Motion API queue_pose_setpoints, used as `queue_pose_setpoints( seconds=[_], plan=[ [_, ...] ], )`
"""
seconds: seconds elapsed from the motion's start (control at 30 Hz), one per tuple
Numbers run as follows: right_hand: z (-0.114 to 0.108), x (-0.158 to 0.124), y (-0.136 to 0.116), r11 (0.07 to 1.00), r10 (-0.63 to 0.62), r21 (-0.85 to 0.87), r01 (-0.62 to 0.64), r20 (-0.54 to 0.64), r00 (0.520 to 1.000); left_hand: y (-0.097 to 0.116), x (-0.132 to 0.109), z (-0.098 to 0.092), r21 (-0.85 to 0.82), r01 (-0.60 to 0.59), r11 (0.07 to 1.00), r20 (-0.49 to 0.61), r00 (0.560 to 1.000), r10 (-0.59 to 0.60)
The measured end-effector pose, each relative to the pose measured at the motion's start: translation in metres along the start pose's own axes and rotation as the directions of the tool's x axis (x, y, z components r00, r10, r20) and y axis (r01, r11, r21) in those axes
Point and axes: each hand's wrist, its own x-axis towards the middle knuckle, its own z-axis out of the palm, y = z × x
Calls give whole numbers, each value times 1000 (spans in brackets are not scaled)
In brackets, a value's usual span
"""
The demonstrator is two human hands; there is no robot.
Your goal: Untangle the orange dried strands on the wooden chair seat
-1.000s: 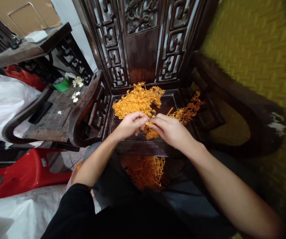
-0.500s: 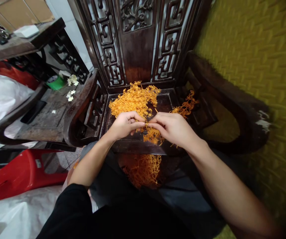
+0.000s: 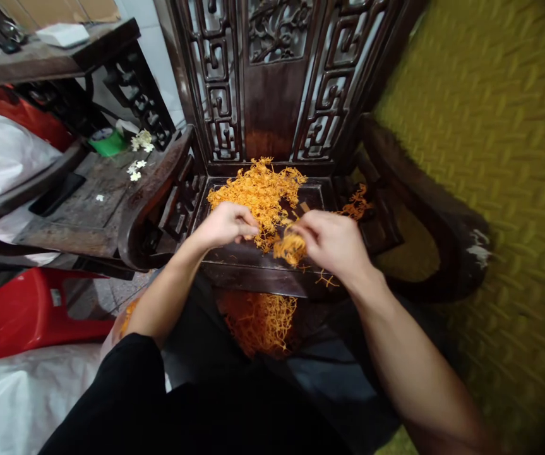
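Note:
A heap of thin orange strands (image 3: 257, 189) lies on the dark carved wooden chair seat (image 3: 248, 259). My left hand (image 3: 225, 224) is closed, its fingers pinched at the near edge of that heap. My right hand (image 3: 331, 243) is closed on a small bunch of orange strands (image 3: 290, 248) held just above the seat. The two hands are a short way apart. A smaller clump of strands (image 3: 357, 203) lies at the seat's right side. More orange strands (image 3: 257, 322) sit lower down, between my knees under the seat's front edge.
A second dark wooden chair (image 3: 87, 202) stands to the left with small white flowers (image 3: 134, 170) and a green cup (image 3: 106, 142) on it. A red plastic stool (image 3: 26, 309) and white sacks (image 3: 16, 392) lie at lower left. A yellow woven surface (image 3: 499, 158) fills the right.
My hands, joined over one bunch of strands before, have drawn apart. The right hand keeps the bunch; the left has moved left to the heap's edge.

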Motion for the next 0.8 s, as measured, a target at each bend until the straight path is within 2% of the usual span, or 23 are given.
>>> queue_pose_setpoints(
  seconds=[0.03, 0.07, 0.1, 0.13, 0.17, 0.27, 0.33, 0.37, 0.43, 0.5, 0.53, 0.57, 0.63, 0.7, 0.8],
  plan=[
    [-5, -1, 9, 997, 78, 13, -77, -114, 990, -5, 2, -5, 17, -2, 1000, -112, 994, 4],
    [-10, -2, 17, 986, 169, 46, -163, -240, 956, -10, 3, -8, 7, -14, 1000, -224, 974, 15],
    [-12, -2, 22, 967, 253, 98, -234, -345, 904, -13, 4, -9, -34, -41, 999, -304, 952, 29],
    [-12, -2, 25, 950, 312, 146, -276, -393, 865, -14, 4, -6, -98, -75, 992, -326, 944, 39],
    [-10, -1, 26, 937, 347, 176, -300, -393, 852, -14, 4, -1, -172, -99, 980, -294, 955, 45],
    [9, 2, 12, 933, 349, 157, -322, -188, 918, -2, 0, 23, -338, -55, 940, -76, 997, 31],
    [21, 3, 1, 932, 348, 139, -336, -75, 935, 8, -5, 37, -351, -13, 936, -23, 1000, 5],
    [26, 4, -3, 928, 355, 139, -346, -48, 934, 12, -8, 41, -322, -25, 947, -49, 999, 10],
    [31, 3, -10, 917, 384, 133, -376, -40, 922, 19, -15, 49, -150, -106, 983, -189, 979, 77],
    [33, 2, -15, 914, 403, 88, -397, -64, 913, 22, -23, 56, 159, -183, 970, -338, 913, 228],
    [34, 1, -18, 916, 400, 59, -397, -75, 913, 23, -26, 61, 315, -205, 927, -356, 880, 315],
    [35, 0, -21, 920, 392, 34, -390, -78, 917, 22, -29, 66, 444, -218, 869, -335, 859, 387],
    [40, -2, -28, 930, 367, 29, -366, -59, 928, 18, -32, 77, 602, -240, 762, -246, 851, 463],
    [46, -4, -32, 933, 355, 85, -351, -44, 934, 12, -30, 86, 656, -255, 711, -185, 858, 479],
    [56, -5, -33, 881, 394, 298, -367, -35, 918, 0, -21, 94, 646, -283, 709, -187, 842, 506]
  ],
)
